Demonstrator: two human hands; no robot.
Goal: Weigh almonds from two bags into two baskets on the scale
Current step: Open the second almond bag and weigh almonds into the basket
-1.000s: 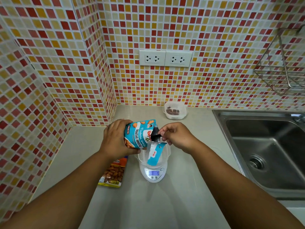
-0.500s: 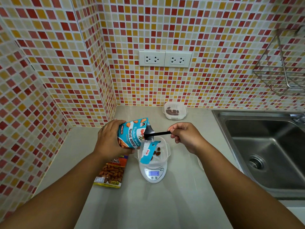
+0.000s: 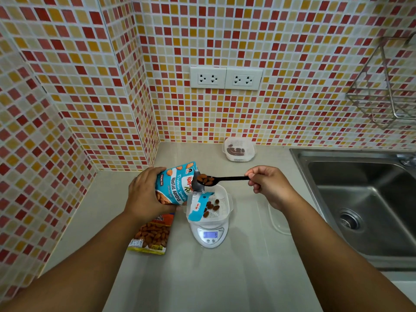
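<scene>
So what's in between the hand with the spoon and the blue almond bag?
In the head view, just the black spoon: the right hand pinches its handle, and its bowl, full of almonds, sits at the mouth of the blue almond bag.

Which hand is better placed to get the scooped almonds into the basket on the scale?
Right. The right hand pinches the black spoon, loaded with almonds, just above the white basket on the scale. The left hand is busy gripping the blue almond bag.
</scene>
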